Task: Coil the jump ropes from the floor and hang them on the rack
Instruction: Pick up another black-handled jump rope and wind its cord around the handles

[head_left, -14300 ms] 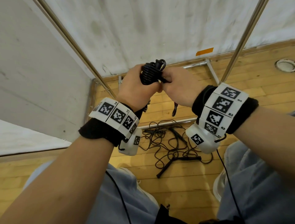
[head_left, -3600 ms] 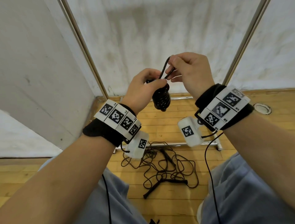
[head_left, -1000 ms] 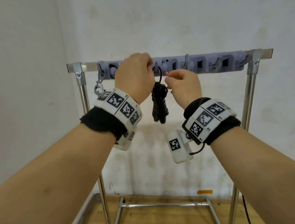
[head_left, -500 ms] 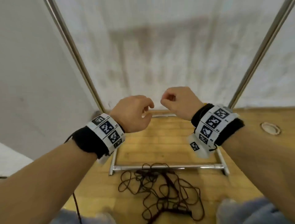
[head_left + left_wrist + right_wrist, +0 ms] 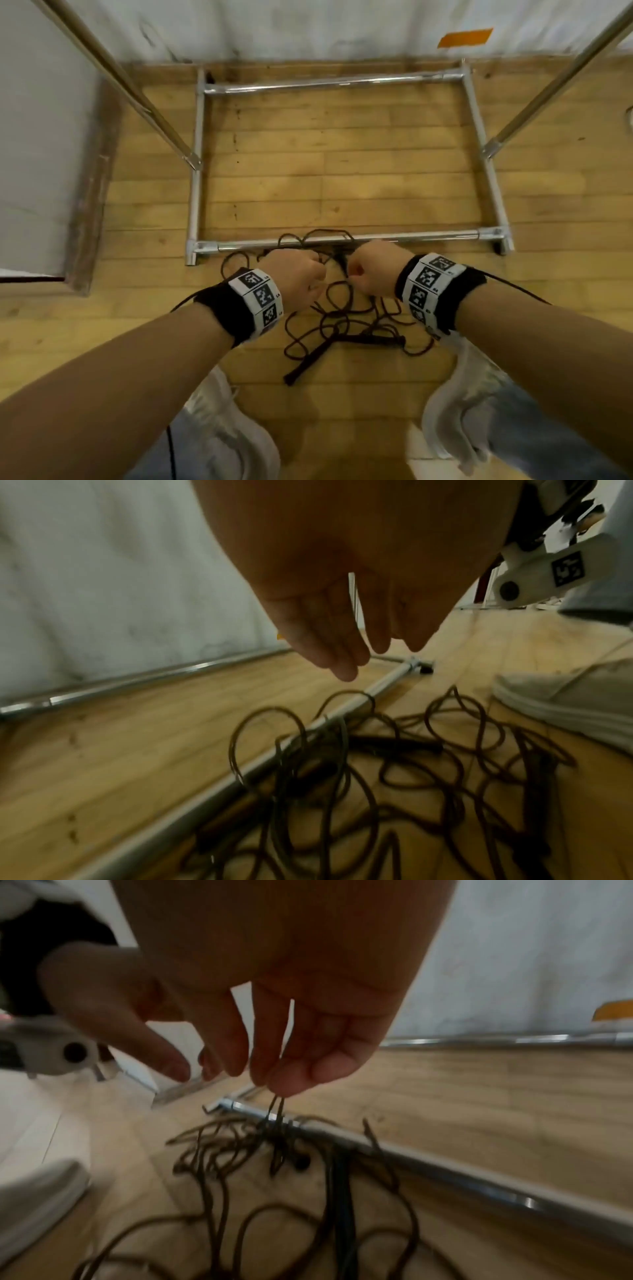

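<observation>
Two hands [image 5: 298, 277] over blurred tangled rope [image 5: 346, 322]

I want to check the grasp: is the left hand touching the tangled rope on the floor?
Apart. The left wrist view shows the left hand with straight fingers hanging above the rope, wood floor visible between them.

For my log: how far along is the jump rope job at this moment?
Done: the coil hung a second ago has left both hands. In hand: the right hand pinches strands of the rope tangle on the floor; the left hand hovers open. Left: coil it and hang it.
</observation>
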